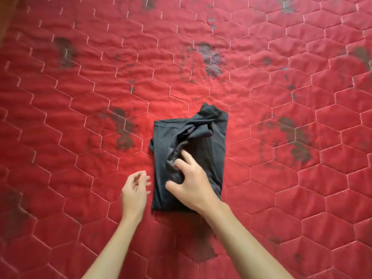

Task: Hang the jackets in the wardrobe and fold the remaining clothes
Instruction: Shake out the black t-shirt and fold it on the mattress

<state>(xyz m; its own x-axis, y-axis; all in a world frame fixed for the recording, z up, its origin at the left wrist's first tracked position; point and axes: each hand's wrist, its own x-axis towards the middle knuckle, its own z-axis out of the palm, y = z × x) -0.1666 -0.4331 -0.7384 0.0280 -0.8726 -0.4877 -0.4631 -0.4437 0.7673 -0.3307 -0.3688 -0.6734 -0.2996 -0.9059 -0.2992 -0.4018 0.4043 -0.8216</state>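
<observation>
A dark grey garment lies folded into a narrow upright rectangle in the middle of the red quilted bed cover. Its top layer is bunched and creased near the upper middle. My right hand rests on the lower half of the garment, fingers spread and slightly bent, pressing the cloth. My left hand hovers just left of the garment's lower left edge, fingers loosely curled, holding nothing and apart from the cloth.
The red cover with white hexagon stitching fills the whole view and carries several dark stained patches. A strip of brown surface shows at the top left corner. No jackets or wardrobe are in view.
</observation>
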